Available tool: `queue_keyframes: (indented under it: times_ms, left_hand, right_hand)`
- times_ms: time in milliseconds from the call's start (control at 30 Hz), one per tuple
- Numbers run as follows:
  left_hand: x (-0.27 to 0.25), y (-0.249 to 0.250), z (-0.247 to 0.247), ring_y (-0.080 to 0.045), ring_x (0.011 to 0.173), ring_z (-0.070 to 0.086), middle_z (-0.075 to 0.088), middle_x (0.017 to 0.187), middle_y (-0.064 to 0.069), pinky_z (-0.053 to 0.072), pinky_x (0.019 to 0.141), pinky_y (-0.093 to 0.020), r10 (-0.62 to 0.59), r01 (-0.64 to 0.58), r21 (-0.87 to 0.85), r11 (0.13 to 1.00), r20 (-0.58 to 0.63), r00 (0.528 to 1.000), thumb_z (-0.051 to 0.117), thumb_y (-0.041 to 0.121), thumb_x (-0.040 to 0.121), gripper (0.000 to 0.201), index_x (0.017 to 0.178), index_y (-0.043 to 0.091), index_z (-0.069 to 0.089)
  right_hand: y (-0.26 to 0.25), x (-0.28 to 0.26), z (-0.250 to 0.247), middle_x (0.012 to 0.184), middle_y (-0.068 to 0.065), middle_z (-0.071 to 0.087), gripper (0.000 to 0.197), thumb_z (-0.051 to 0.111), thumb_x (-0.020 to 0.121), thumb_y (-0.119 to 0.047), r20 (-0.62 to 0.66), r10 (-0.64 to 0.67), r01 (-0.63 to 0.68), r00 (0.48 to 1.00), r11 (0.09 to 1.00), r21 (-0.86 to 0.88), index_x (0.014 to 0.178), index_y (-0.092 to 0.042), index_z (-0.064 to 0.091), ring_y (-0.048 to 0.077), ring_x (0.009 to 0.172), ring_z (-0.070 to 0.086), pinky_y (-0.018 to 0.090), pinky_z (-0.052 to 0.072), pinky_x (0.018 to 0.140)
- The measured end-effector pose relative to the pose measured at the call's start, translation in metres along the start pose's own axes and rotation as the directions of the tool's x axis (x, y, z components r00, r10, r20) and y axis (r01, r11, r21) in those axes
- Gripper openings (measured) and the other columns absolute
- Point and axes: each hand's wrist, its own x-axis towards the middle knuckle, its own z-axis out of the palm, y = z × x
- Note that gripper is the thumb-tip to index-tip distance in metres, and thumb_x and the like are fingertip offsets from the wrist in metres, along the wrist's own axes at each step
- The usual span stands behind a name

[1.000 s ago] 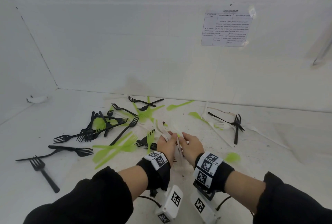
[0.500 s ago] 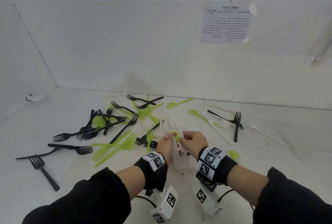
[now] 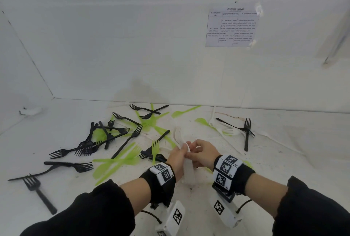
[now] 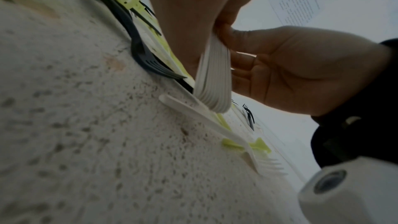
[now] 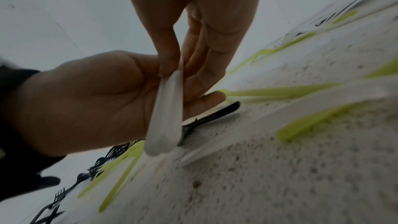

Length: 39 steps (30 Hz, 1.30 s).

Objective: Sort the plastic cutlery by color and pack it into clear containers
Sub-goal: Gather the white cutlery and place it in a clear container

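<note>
— What is different from a second ago?

— The two hands have drawn together. A second ago the white pieces fanned out loosely between them; now the left hand [image 3: 179, 157] and the right hand [image 3: 203, 152] press the bundle of white cutlery [image 4: 214, 81] into one tight stack, handle ends pointing down toward the counter [image 3: 62, 127].

— And the grip on each side?

— Both are closed round the stack. In the left wrist view the right hand's fingers curl against its side while the left thumb and fingers pinch it from the other. The right wrist view shows the same pinch from the opposite side, with the bundle's lower end just above the counter, close to a loose white fork [image 4: 264, 164] and a black fork [image 5: 212, 116].

— What does that mean for the sorting?

— I judge the white colour is being squared up, ready to pack. But no clear container is visible in any view, so where it goes I cannot say. Black forks [image 3: 89, 146] and green forks [image 3: 115, 163] lie mixed across the counter on the left, and a few white pieces remain on the right near another black fork [image 3: 247, 133] — so most of the sorting is not yet done.
</note>
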Motion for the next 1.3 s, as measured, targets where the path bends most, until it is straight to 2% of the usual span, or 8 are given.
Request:
queue_keyframes:
  times_ms: [133,233,400,500,667,833,933,1300]
  left_hand:
    - [0.004,-0.001,0.006,-0.024,0.085,0.061,0.059,0.112,-0.012,0.054,0.069,-0.042,-0.028,0.029,0.02,0.999,-0.025,0.999,0.037,0.023,0.101,0.023,0.121,0.011,0.041]
    - [0.01,0.0,0.013,-0.022,0.078,0.061,0.058,0.098,-0.008,0.054,0.064,-0.041,-0.028,0.032,0.036,0.999,-0.099,0.995,0.042,0.024,0.1,0.016,0.107,0.009,0.042]
    - [0.019,-0.003,0.018,-0.021,0.061,0.053,0.057,0.083,-0.008,0.049,0.051,-0.032,-0.034,0.045,0.063,0.997,-0.167,0.985,0.048,0.025,0.098,0.018,0.095,0.006,0.046]
    - [0.024,-0.005,0.019,-0.022,0.061,0.053,0.057,0.082,-0.009,0.048,0.051,-0.032,-0.056,0.07,0.072,0.995,-0.175,0.983,0.049,0.025,0.097,0.019,0.097,0.006,0.047]
    - [0.033,-0.003,0.025,-0.022,0.057,0.051,0.056,0.079,-0.01,0.047,0.05,-0.031,-0.062,0.073,0.067,0.995,-0.162,0.985,0.049,0.023,0.097,0.015,0.095,0.007,0.049]
    - [0.036,-0.001,0.032,-0.02,0.058,0.052,0.056,0.078,-0.008,0.05,0.05,-0.03,-0.061,0.077,0.094,0.993,-0.168,0.984,0.049,0.023,0.097,0.015,0.092,0.009,0.05]
    - [0.036,-0.003,0.035,-0.02,0.057,0.052,0.057,0.077,-0.008,0.05,0.049,-0.03,-0.062,0.082,0.109,0.991,-0.172,0.983,0.049,0.023,0.097,0.015,0.092,0.008,0.05]
    - [0.034,-0.011,0.035,-0.02,0.057,0.052,0.057,0.076,-0.008,0.05,0.05,-0.031,-0.079,0.1,0.119,0.988,-0.175,0.982,0.049,0.022,0.097,0.015,0.088,0.009,0.049]
  right_hand:
    - [-0.003,0.004,-0.016,0.093,-0.002,0.066,0.018,0.065,0.084,-0.025,0.114,0.01,0.019,0.993,0.968,-0.251,0.101,-0.018,0.065,0.01,0.081,0.06,0.031,0.048,0.084]
    - [-0.01,0.018,-0.043,0.11,-0.003,0.065,0.027,0.06,0.085,-0.032,-0.016,-0.014,0.004,1.0,0.872,-0.49,0.108,-0.019,0.067,0.011,0.1,0.057,0.022,0.041,0.086]
    - [0.002,0.063,-0.11,0.135,0.012,0.042,0.04,0.04,0.094,-0.012,-0.26,0.024,-0.238,0.965,0.49,-0.839,0.134,-0.011,0.04,0.03,0.122,0.046,0.035,0.04,0.102]
    - [0.017,0.079,-0.14,0.133,0.011,0.04,0.036,0.035,0.096,-0.011,-0.287,0.058,-0.287,0.956,0.383,-0.878,0.132,-0.012,0.04,0.03,0.121,0.045,0.036,0.041,0.101]
    - [0.018,0.087,-0.154,0.106,0.001,0.052,0.008,0.046,0.091,-0.022,-0.193,-0.01,-0.172,0.981,0.401,-0.9,0.09,-0.026,0.053,0.021,0.109,0.053,0.029,0.043,0.092]
    - [0.023,0.082,-0.146,0.13,-0.001,0.045,0.038,0.042,0.092,-0.026,-0.068,-0.019,-0.06,0.997,0.297,-0.953,0.129,-0.032,0.043,0.021,0.12,0.046,0.034,0.042,0.095]
    - [0.025,0.08,-0.139,0.133,0.001,0.041,0.036,0.041,0.094,-0.025,-0.012,-0.036,-0.005,0.999,0.188,-0.982,0.129,-0.03,0.049,0.022,0.122,0.04,0.035,0.039,0.097]
    - [-0.009,0.078,-0.153,0.122,0.005,0.057,0.023,0.05,0.093,-0.037,-0.31,-0.189,-0.031,0.932,0.809,-0.587,0.097,-0.016,0.06,0.027,0.118,0.05,0.034,0.039,0.095]
